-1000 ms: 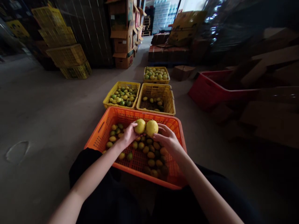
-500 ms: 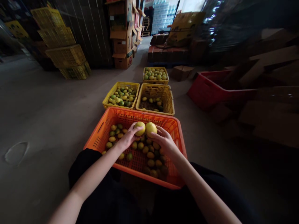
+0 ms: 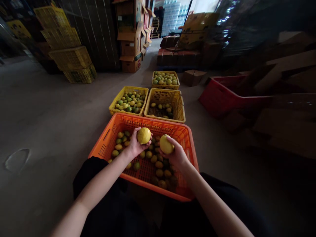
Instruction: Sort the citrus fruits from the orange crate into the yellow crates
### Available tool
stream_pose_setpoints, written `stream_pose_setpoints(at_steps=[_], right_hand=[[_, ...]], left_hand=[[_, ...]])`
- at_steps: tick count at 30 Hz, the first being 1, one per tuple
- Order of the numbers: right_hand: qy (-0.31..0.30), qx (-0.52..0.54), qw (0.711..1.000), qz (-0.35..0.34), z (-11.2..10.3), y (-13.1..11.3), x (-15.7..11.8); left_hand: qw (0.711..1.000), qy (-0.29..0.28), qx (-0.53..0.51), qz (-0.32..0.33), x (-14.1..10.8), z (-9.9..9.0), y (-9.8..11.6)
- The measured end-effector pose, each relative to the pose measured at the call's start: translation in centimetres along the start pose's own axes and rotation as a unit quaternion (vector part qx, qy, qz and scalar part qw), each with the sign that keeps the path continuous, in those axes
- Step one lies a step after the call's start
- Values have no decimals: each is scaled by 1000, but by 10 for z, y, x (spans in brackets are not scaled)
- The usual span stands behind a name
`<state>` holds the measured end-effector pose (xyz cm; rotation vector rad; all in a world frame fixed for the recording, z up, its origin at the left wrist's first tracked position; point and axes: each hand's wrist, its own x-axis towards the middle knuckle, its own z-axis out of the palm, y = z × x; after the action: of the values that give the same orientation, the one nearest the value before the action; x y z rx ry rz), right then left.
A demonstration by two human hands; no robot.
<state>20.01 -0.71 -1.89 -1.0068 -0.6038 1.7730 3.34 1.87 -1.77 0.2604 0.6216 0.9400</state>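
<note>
My left hand (image 3: pixel 135 144) holds a yellow lemon (image 3: pixel 144 135), cradled on the palm with the fingers curled beneath it. Just to the right, my right hand (image 3: pixel 177 153) grips a second lemon (image 3: pixel 166 144) between thumb and fingers. A gap separates the two fruits. Both hands are above an orange crate (image 3: pixel 190 141) between my knees. On its slatted floor lie several yellow and green lemons (image 3: pixel 159 164), some of them hidden under my hands and forearms.
Beyond the orange crate stand a yellow crate of lemons (image 3: pixel 111 104), a yellow crate with a few lemons (image 3: pixel 183 110) and a farther full one (image 3: pixel 166 87). A red bin (image 3: pixel 214 98) with cardboard is at right. Yellow crates (image 3: pixel 71 59) and carton stacks (image 3: pixel 129 49) rise behind.
My hands have moved apart, so the two lemons are separated. The left hand has turned palm up under its lemon, and the right has come slightly lower and to the right.
</note>
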Motion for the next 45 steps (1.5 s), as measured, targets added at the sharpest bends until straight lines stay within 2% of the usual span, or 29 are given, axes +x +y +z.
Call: stream_pose_setpoints(at_steps=[3, 6, 11, 17, 22, 28, 45], right_hand=[[-5, 62, 997, 38, -2, -3, -1], [-45, 88, 993, 58, -5, -6, -3], [-51, 115, 992, 13, -9, -6, -3], [-43, 150, 987, 25, -9, -3, -1], [5, 227, 972, 57, -9, -1, 1], [54, 255, 963, 63, -17, 5, 9], [16, 264, 963, 42, -22, 7, 13]], left_hand=[[999, -45, -26, 4, -4, -2, -1], [995, -58, -82, 15, -8, -1, -3], [984, -14, -169, 55, -10, 1, -4], [979, -3, -200, 37, -9, 3, -9], [973, 20, -225, 52, -4, -1, -12], [963, 97, -246, 60, 5, -9, -16], [966, 82, -243, 37, 4, -4, -16]])
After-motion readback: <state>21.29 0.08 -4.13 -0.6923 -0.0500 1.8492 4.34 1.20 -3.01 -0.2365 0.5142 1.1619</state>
